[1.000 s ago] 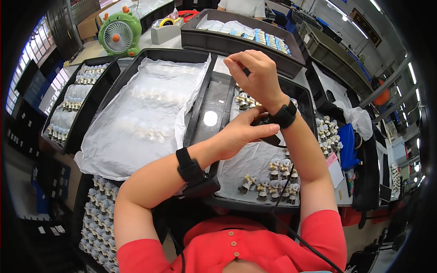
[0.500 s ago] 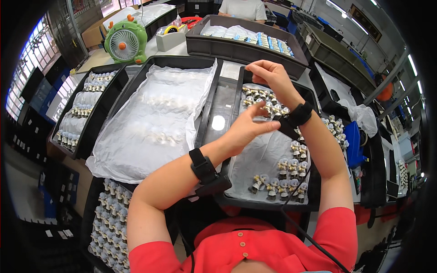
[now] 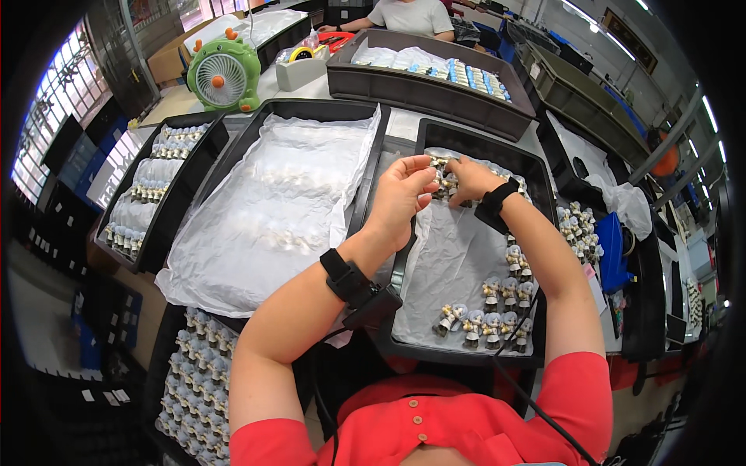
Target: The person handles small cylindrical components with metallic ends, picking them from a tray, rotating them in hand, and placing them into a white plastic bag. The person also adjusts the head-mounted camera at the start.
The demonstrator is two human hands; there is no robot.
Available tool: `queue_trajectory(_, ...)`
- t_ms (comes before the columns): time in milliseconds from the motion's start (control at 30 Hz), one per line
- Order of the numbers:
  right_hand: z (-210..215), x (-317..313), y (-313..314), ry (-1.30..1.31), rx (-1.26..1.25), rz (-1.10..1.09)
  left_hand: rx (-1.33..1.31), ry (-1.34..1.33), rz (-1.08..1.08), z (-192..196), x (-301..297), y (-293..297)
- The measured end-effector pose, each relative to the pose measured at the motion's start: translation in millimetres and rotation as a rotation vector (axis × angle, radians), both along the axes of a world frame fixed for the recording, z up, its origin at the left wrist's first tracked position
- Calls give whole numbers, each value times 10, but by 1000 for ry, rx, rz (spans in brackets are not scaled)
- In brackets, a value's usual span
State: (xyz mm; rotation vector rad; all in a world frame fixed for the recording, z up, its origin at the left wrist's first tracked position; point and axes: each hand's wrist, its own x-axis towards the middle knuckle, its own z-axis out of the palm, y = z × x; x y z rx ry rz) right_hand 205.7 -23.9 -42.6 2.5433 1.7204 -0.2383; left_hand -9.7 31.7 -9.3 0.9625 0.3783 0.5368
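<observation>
Small figurines with pale grey hair and white-and-gold clothes stand in a black tray (image 3: 398, 272) lined with white sheet. My right hand (image 3: 474, 182) reaches into the far end of that tray, thumb and fingers closed around a figurine (image 3: 447, 185) in the far row. Just left of it, above the tray's left rim, hovers my left hand (image 3: 398, 198). Its fingers are loosely curled and apart, with nothing visible in them. Near the front of the same tray, several figurines (image 3: 491, 326) stand in short rows, and one figurine (image 3: 449, 318) leans at the left end.
A larger black tray (image 3: 307, 111) covered with white sheet (image 3: 272, 202) is to the left. Trays of figurines (image 3: 151, 182) (image 3: 198, 388) stand farther left and below. A green fan (image 3: 225, 78), a tape dispenser (image 3: 301, 70), a grey-brown crate (image 3: 427, 89) and a blue bin (image 3: 615, 252) surround the work area. A person (image 3: 410, 17) sits opposite.
My right hand has come down from above the tray to the figurines at its far end. The left hand has moved left and upward, its fingers more curled. The view has shifted slightly.
</observation>
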Motion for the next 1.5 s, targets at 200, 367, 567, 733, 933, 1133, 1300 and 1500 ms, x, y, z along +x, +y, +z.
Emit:
queue_trajectory(200, -75, 63, -133, 30, 106, 117, 42, 56, -39, -14, 7, -30)
queue_trajectory(367, -169, 131, -217, -47, 234, 169, 98, 115, -35, -84, 49, -32)
queue_trajectory(567, -276, 124, -155, -20, 205, 48, 103, 119, -127, -81, 33, -28)
queue_trajectory(733, -200, 69, -151, 95, 134, 44, 90, 98, -156, -96, -19, -27)
queue_trajectory(933, -231, 88, -226, 55, 160, 52, 90, 83, -180, -113, 19, -32)
queue_trajectory(1133, 266, -196, -419, 88, 629, 220, 150, 44, -89, -128, 34, -21)
queue_trajectory(1300, 670, -684, -620, 207, 955, 375, 284, -115, -123, -23, 13, -121)
queue_trajectory(1500, 631, -889, -653, 245, 1029, 467, 390, -261, -172, 96, -37, -193)
